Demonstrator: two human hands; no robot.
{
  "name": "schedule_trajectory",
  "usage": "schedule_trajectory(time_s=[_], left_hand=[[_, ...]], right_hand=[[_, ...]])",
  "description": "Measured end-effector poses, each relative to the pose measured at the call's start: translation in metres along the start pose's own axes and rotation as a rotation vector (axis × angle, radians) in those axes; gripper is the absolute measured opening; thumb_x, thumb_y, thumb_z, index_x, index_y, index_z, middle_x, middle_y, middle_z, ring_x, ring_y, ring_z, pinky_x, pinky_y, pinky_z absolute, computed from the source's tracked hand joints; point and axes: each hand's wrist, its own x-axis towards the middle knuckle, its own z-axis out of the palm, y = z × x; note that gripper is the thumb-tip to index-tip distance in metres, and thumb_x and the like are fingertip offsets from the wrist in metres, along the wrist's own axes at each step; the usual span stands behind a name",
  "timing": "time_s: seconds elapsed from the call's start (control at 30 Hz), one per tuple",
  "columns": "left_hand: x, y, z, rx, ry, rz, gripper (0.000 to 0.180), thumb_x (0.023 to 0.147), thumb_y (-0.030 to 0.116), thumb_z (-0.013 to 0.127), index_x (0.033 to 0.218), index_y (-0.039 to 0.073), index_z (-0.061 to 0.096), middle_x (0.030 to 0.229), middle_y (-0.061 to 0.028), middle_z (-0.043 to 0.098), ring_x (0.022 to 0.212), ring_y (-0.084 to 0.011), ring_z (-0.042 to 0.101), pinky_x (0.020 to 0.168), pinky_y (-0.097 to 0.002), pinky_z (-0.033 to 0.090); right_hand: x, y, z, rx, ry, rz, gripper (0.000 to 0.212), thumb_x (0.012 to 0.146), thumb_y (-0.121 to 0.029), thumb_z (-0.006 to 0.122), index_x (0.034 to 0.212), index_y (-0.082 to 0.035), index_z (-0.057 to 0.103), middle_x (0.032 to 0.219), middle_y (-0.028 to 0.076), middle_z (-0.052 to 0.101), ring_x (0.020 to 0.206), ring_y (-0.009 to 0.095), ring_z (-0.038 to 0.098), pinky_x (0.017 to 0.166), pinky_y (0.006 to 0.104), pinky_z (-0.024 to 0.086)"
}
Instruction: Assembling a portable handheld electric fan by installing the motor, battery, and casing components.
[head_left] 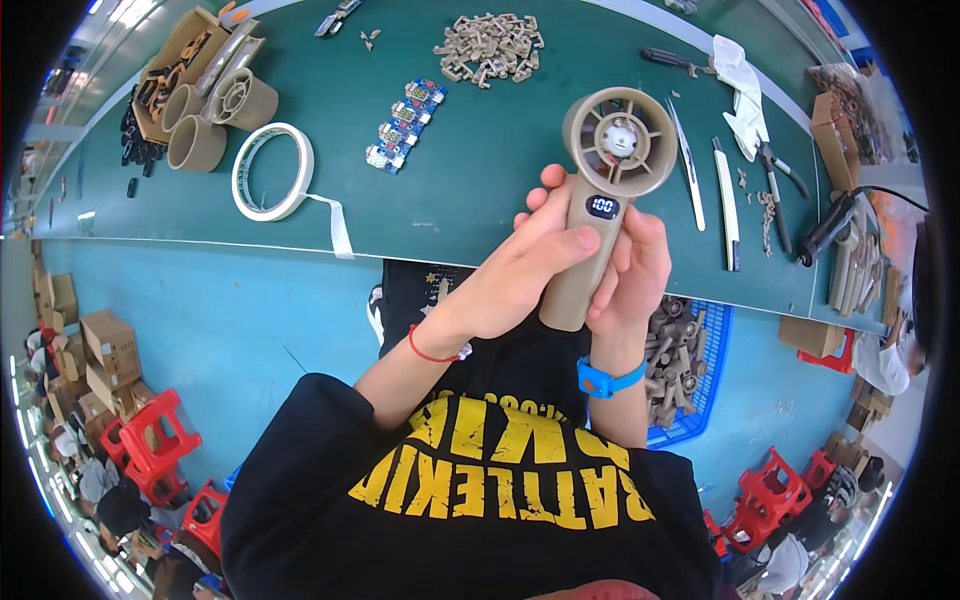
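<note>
Head view: I have the left hand [530,265] and right hand [640,260] grasping the beige handheld fan [601,189] over the near edge of the table [430,205]. Tweezers [687,165] lie just right of it, then a slim white tool [726,205] and pliers [774,200]. Leftward are circuit boards [404,125], then a tape roll [241,175], its loose strip [340,228] reaching the edge; beyond, piled beige parts [490,48].
</note>
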Motion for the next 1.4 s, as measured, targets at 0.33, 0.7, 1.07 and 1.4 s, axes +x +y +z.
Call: schedule_trajectory(time_s=[0.33, 0.7, 1.07, 1.4], left_hand=[[0.0, 0.004, -0.003, -0.092, -0.028, -0.053, 0.032, 0.098, 0.016, 0.039, 0.126, 0.001, 0.04, 0.098, -0.0076, 0.055, 0.071, -0.0145, 0.057, 0.07, -0.0271, 0.047], [-0.001, 0.002, 0.001, -0.067, 0.01, -0.058, 0.023, 0.097, 0.015, 0.039, 0.114, 0.001, 0.045, 0.094, -0.007, 0.055, 0.069, -0.0139, 0.056, 0.07, -0.0281, 0.047], [-0.005, 0.003, 0.007, -0.071, 0.103, -0.067, 0.029, 0.095, 0.014, 0.04, 0.118, -0.001, 0.047, 0.091, -0.0071, 0.054, 0.066, -0.0146, 0.055, 0.068, -0.0278, 0.046], [0.001, 0.001, 0.006, 0.001, 0.074, -0.076, 0.053, 0.089, 0.029, 0.045, 0.131, -0.002, 0.037, 0.093, -0.0117, 0.054, 0.063, -0.0192, 0.057, 0.062, -0.0302, 0.048]], right_hand=[[0.002, 0.0, -0.002, -0.019, 0.013, -0.033, 0.057, 0.091, -0.027, 0.041, 0.141, 0.0, 0.035, 0.132, 0.025, 0.05, 0.12, 0.036, 0.051, 0.099, 0.0449, 0.046], [0.002, 0.001, -0.008, -0.002, -0.042, -0.052, 0.06, 0.09, -0.031, 0.044, 0.136, 0.008, 0.038, 0.126, 0.026, 0.052, 0.116, 0.036, 0.054, 0.099, 0.0441, 0.046], [0.003, -0.002, -0.011, 0.008, -0.092, -0.041, 0.063, 0.088, -0.031, 0.049, 0.134, 0.011, 0.037, 0.124, 0.026, 0.052, 0.114, 0.037, 0.055, 0.101, 0.0452, 0.045], [0.002, 0.001, -0.009, 0.031, -0.093, -0.067, 0.059, 0.088, -0.026, 0.047, 0.137, 0.005, 0.036, 0.128, 0.026, 0.051, 0.117, 0.036, 0.053, 0.099, 0.0452, 0.045]])
